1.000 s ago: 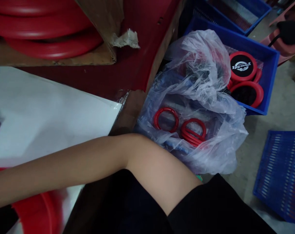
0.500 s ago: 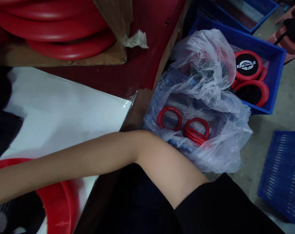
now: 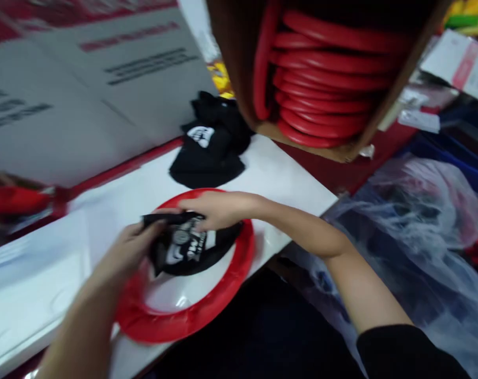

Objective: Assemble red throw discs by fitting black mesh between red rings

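A large red ring [image 3: 207, 308] lies flat on the white table top [image 3: 37, 263]. Over its far half I hold a black cloth piece with a white print [image 3: 187, 247]. My left hand [image 3: 130, 252] grips the cloth's left edge, fingers closed. From the right, my right hand [image 3: 215, 208] pinches the cloth's top edge. The picture is blurred by motion.
A second black cloth with a white logo [image 3: 209, 142] lies further back on the table. A cardboard box holds a stack of red rings [image 3: 325, 84] at the back right. A flattened grey carton [image 3: 84, 79] leans at the back left. A clear plastic bag [image 3: 412, 221] sits right of the table.
The view has swung left from the bag of small red rings to the table. Both hands now show, holding the black cloth over the red ring.
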Demonstrator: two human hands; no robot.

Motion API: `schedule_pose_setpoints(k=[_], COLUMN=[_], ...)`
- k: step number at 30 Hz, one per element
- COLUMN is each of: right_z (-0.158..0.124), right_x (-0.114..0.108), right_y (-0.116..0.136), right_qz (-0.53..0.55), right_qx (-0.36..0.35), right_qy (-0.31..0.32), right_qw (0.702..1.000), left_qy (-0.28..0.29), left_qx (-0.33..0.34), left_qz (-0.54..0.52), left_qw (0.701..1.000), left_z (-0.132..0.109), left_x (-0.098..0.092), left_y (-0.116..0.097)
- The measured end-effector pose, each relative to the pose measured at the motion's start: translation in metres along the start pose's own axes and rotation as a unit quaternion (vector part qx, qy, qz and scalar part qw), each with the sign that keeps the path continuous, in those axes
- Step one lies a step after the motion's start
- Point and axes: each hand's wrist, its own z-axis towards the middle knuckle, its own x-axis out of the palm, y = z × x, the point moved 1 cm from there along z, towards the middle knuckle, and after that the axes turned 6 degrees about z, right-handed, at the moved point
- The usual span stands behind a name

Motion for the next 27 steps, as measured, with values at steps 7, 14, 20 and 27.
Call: schedule_pose_setpoints(k=[7, 14, 20, 27], right_z=[-0.015, -0.007, -0.006, -0.007], right_x=[-0.008, 0.000, 0.000, 0.000], right_y=[0.012, 0.010, -0.008, -0.017], right_qz=[0.227, -0.050, -0.158, -0.382], right_qx=[0.104, 0.189, 0.166, 0.177], right_qy=[0.182, 0.106, 0.016, -0.007], right_qw=[0.951, 0.975, 0.973, 0.907], left_qy=[0.233, 0.092, -0.125, 0.054], left_qx=[0.053, 0.187, 0.232, 0.225], left_qz=[-0.272, 0.127, 0.394, 0.352], left_qw=[0.932, 0.970, 0.880, 0.907], left_z=[-0.033, -0.026, -0.026, -0.046], left_x=[-0.017, -0.028, -0.018, -0.001], left_y=[0.029, 0.030, 0.028, 0.026])
